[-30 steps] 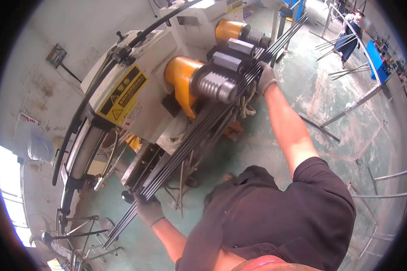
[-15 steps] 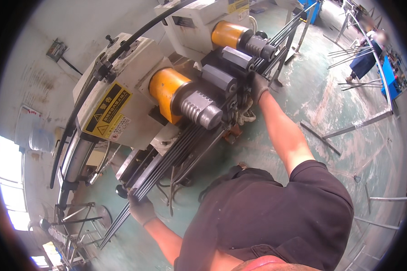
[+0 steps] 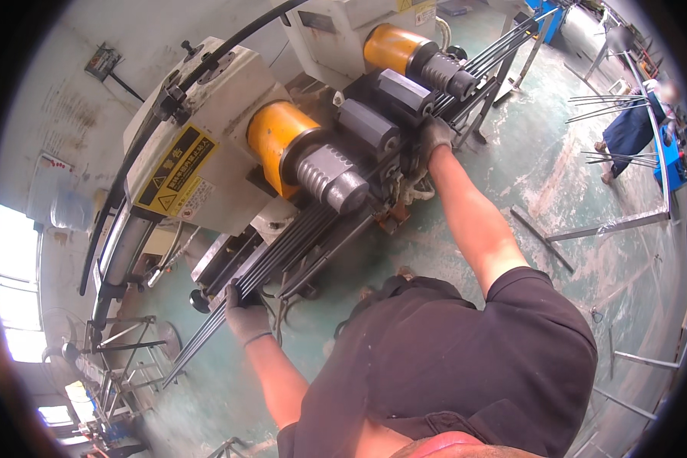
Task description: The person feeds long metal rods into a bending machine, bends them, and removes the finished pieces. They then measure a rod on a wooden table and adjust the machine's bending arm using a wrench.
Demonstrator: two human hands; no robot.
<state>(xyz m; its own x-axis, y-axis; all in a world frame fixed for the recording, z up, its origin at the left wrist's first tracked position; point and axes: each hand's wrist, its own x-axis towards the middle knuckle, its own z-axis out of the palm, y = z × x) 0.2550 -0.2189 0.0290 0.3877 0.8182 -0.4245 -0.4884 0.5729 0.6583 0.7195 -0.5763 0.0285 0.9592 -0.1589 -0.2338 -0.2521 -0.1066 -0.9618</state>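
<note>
Rods (image 3: pixel 298 244) run lower-left to upper-right, gripped by left hand (image 3: pixel 246 314) and right hand (image 3: pixel 435 136).

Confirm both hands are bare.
No: the left hand and right hand both wear grey gloves while gripping the rods.

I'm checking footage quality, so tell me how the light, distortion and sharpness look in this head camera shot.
Head view: strong fisheye bending, black vignette round the rim; the window at far left is blown out white; the machine, the bundle of rods, the left hand and right hand are evenly lit and fairly sharp; edges soften.
</note>
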